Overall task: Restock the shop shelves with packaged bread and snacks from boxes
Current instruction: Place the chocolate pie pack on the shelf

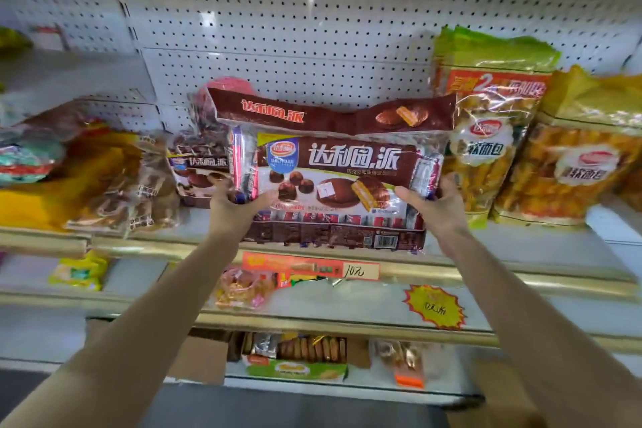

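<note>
Both hands are on the brown pie bag (333,167) in the centre of the frame, upright and facing out at the front of the top shelf (538,247). Its bottom seam sits level with the gold rail (139,248); whether it rests on the shelf or hangs just above, I can't tell. The left hand (236,200) grips the lower left corner, fingers curled round the edge and thumb across the front. The right hand (430,203) holds the lower right edge the same way, thumb on the face of the pack and fingers tucked behind. Bare forearms run up from the bottom corners. Just behind the bag to the left stands a second brown pack (198,167) of the same kind, and white pegboard (312,28) fills the upper frame. At the right of the frame, a green-topped bread bag (486,135) stands touching the held bag's right edge, with a yellow-topped bread bag (583,156) just beside it. At the left, blurred, lie a yellow pack (52,195) and a clear pack (132,191). Below the bag an orange price label (309,267) is fixed on the rail, and a star tag (434,306) hangs lower right of it. A pink pastry pack (243,288) lies on the shelf below, and a green biscuit box (295,363) sits on the lowest shelf.
</note>
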The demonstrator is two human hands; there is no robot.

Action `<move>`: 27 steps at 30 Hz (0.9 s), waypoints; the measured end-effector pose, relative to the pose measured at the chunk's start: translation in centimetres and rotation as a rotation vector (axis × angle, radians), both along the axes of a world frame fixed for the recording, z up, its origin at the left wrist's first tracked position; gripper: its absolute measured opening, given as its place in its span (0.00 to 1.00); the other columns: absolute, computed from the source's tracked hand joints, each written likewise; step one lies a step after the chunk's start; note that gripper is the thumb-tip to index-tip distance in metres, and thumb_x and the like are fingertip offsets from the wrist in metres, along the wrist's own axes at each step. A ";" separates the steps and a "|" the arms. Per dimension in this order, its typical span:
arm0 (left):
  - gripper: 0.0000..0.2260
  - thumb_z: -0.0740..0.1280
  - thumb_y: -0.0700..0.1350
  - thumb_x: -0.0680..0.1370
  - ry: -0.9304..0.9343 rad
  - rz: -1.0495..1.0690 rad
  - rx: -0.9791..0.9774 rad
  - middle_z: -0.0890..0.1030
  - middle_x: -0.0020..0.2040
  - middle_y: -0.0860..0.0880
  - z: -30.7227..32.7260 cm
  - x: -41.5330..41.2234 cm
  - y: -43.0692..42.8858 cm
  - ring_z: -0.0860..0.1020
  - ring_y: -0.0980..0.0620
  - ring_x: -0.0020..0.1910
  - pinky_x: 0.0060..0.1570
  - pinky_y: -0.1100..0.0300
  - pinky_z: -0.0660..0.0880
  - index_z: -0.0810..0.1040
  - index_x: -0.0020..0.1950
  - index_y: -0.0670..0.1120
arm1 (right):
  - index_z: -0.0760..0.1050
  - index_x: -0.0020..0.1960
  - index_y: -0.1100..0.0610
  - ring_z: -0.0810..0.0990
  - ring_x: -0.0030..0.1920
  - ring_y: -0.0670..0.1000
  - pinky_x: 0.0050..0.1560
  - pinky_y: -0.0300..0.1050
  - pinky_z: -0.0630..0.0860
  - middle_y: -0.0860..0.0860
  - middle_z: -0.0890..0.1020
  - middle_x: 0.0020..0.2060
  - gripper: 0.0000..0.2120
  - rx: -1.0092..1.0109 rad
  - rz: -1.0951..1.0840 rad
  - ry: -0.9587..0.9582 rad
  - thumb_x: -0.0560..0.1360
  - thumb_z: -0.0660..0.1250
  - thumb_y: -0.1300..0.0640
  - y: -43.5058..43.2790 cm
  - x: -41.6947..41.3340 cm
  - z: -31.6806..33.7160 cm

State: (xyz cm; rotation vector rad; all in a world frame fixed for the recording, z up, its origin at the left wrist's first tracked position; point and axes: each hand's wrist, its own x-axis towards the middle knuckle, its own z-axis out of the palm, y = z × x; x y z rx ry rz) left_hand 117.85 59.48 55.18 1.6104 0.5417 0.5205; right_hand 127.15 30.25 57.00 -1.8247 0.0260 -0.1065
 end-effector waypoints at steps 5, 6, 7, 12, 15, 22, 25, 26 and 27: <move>0.21 0.78 0.40 0.68 -0.004 -0.059 0.025 0.81 0.43 0.54 -1.8 3.0 1.2 0.79 0.66 0.36 0.36 0.73 0.73 0.74 0.57 0.42 | 0.76 0.62 0.56 0.81 0.51 0.48 0.57 0.46 0.77 0.49 0.83 0.52 0.27 -0.020 -0.034 -0.027 0.66 0.79 0.54 0.7 1.8 -1.9; 0.22 0.78 0.40 0.68 -0.002 -0.071 0.025 0.82 0.44 0.54 -2.3 3.6 1.5 0.79 0.66 0.38 0.37 0.73 0.74 0.75 0.58 0.42 | 0.76 0.62 0.56 0.81 0.50 0.47 0.55 0.45 0.77 0.49 0.83 0.51 0.26 -0.023 -0.039 -0.024 0.66 0.79 0.55 0.8 2.2 -2.2; 0.23 0.79 0.41 0.68 -0.005 -0.082 0.033 0.82 0.46 0.54 -2.4 3.7 1.4 0.80 0.64 0.41 0.38 0.73 0.74 0.75 0.59 0.42 | 0.76 0.62 0.56 0.81 0.49 0.47 0.54 0.44 0.77 0.48 0.83 0.51 0.26 -0.015 -0.042 -0.030 0.67 0.78 0.56 0.6 2.1 -2.2; 0.22 0.79 0.42 0.68 0.002 -0.122 0.052 0.81 0.46 0.55 -3.3 5.0 1.5 0.79 0.61 0.44 0.39 0.72 0.73 0.74 0.57 0.45 | 0.77 0.61 0.56 0.81 0.47 0.45 0.50 0.39 0.77 0.47 0.83 0.49 0.25 -0.030 -0.080 -0.026 0.66 0.79 0.56 0.6 3.0 -3.4; 0.23 0.79 0.42 0.67 0.005 -0.121 0.043 0.81 0.47 0.55 -3.9 5.5 1.6 0.78 0.60 0.45 0.44 0.66 0.73 0.73 0.57 0.47 | 0.78 0.59 0.56 0.80 0.44 0.39 0.42 0.29 0.76 0.44 0.82 0.45 0.22 -0.044 -0.076 -0.036 0.66 0.78 0.56 0.5 3.5 -3.9; 0.23 0.78 0.42 0.68 -0.021 -0.100 0.061 0.81 0.47 0.54 -5.6 6.2 1.8 0.79 0.58 0.46 0.45 0.64 0.73 0.73 0.59 0.45 | 0.78 0.61 0.54 0.82 0.52 0.47 0.54 0.44 0.79 0.48 0.84 0.52 0.25 -0.048 -0.057 -0.080 0.65 0.79 0.55 0.8 4.8 -5.8; 0.19 0.79 0.42 0.68 -0.044 -0.100 0.076 0.81 0.48 0.52 -6.5 6.2 1.8 0.80 0.53 0.48 0.49 0.58 0.75 0.75 0.55 0.47 | 0.77 0.62 0.54 0.82 0.52 0.47 0.54 0.43 0.78 0.48 0.84 0.53 0.26 -0.032 -0.050 -0.088 0.65 0.79 0.55 0.7 5.1 -6.7; 0.17 0.78 0.42 0.68 -0.052 -0.104 0.088 0.81 0.47 0.52 -6.7 6.2 1.8 0.80 0.53 0.47 0.49 0.58 0.75 0.75 0.52 0.49 | 0.77 0.61 0.53 0.82 0.52 0.47 0.54 0.44 0.78 0.48 0.84 0.53 0.26 -0.029 -0.054 -0.086 0.65 0.79 0.55 0.7 5.1 -6.9; 0.16 0.78 0.41 0.68 -0.067 -0.107 0.103 0.81 0.45 0.52 -6.9 6.2 1.7 0.80 0.53 0.46 0.48 0.59 0.76 0.75 0.48 0.51 | 0.77 0.61 0.53 0.82 0.52 0.48 0.54 0.44 0.78 0.48 0.84 0.52 0.25 -0.025 -0.056 -0.091 0.65 0.79 0.54 0.7 5.3 -7.2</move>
